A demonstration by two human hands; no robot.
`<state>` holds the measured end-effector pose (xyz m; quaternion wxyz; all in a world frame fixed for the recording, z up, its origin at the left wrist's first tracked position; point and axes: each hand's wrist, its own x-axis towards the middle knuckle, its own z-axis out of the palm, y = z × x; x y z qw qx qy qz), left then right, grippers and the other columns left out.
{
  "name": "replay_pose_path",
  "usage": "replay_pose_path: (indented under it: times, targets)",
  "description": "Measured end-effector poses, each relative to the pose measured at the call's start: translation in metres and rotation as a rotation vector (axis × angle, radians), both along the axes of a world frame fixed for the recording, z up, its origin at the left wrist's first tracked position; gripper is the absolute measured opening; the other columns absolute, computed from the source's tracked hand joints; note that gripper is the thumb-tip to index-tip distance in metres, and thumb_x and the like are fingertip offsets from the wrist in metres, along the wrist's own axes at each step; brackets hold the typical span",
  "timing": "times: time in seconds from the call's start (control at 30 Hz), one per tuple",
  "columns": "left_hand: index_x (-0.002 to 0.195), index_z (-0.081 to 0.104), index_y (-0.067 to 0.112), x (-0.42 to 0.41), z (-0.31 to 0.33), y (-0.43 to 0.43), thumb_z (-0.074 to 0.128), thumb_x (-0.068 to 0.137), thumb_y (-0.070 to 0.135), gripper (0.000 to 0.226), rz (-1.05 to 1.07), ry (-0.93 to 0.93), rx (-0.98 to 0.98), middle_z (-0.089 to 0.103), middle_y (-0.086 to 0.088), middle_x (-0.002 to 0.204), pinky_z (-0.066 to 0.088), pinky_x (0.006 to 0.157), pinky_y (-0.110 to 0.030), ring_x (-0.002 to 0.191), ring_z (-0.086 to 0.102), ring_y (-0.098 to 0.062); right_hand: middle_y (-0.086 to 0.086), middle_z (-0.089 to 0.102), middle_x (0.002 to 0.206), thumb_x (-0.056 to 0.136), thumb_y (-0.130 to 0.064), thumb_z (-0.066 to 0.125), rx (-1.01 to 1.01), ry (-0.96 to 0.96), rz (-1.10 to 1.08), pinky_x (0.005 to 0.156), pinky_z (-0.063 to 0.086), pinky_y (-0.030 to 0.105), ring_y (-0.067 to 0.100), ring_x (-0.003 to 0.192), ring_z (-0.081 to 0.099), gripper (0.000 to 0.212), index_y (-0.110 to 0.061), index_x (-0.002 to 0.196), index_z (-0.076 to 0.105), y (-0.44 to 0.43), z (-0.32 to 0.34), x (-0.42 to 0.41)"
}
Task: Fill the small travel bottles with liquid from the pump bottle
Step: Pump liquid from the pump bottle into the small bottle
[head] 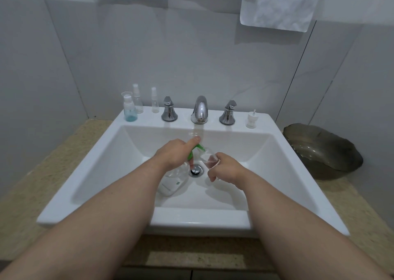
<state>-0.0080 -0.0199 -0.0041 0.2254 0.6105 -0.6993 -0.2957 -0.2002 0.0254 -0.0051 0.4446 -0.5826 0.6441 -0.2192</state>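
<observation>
where the white ceramic sink (200, 218) dips, the left grip (173, 156) clasps the clear green-topped pump bottle (172, 181), forefinger on top; the right grip (227, 170) holds a small clear travel bottle (210, 160) at its nozzle. three small capped bottles (137, 101) on the ledge look mostly unfilled.

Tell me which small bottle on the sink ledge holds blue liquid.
The leftmost bottle: blue liquid sits in its bottom. The tall spray bottle and the slim spray bottle beside it look colourless.

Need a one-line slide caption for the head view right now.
Over the sink, left hand grips the pump bottle; right hand holds a clear travel bottle at its nozzle.
</observation>
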Motion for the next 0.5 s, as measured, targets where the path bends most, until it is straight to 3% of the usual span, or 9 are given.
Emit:
replay_pose_path:
  times: [0.2, 0.33, 0.5]
  targets:
    - [0.059, 0.078, 0.019, -0.0011, -0.0005, -0.0002, 0.027, 0.082, 0.083, 0.084, -0.008, -0.008, -0.003, 0.074, 0.0, 0.086, 0.048, 0.1, -0.045, 0.089, 0.066, -0.023, 0.0, 0.052, 0.07, 0.071, 0.003, 0.06, -0.007, 0.042, 0.006, 0.058, 0.037, 0.024, 0.017, 0.066, 0.047, 0.018, -0.014, 0.071, 0.054, -0.002, 0.0004, -0.0008]
    - [0.057, 0.077, 0.019, -0.0037, 0.0005, 0.0002, 0.028, 0.083, 0.078, 0.081, -0.015, 0.004, -0.003, 0.074, 0.002, 0.081, 0.049, 0.1, -0.044, 0.088, 0.065, -0.022, 0.002, 0.059, 0.067, 0.074, -0.003, 0.057, -0.014, 0.026, 0.008, 0.062, 0.039, 0.026, 0.018, 0.068, 0.051, 0.011, -0.013, 0.074, 0.061, -0.0042, -0.0032, -0.0006]
    - [0.054, 0.074, 0.017, -0.0052, -0.0004, -0.0013, 0.032, 0.09, 0.067, 0.075, -0.031, -0.009, 0.004, 0.072, 0.003, 0.076, 0.051, 0.093, -0.042, 0.082, 0.064, -0.023, 0.007, 0.065, 0.077, 0.067, -0.006, 0.055, -0.033, 0.005, -0.005, 0.069, 0.047, 0.031, 0.024, 0.082, 0.061, 0.015, -0.011, 0.079, 0.062, -0.0066, -0.0054, -0.0005]
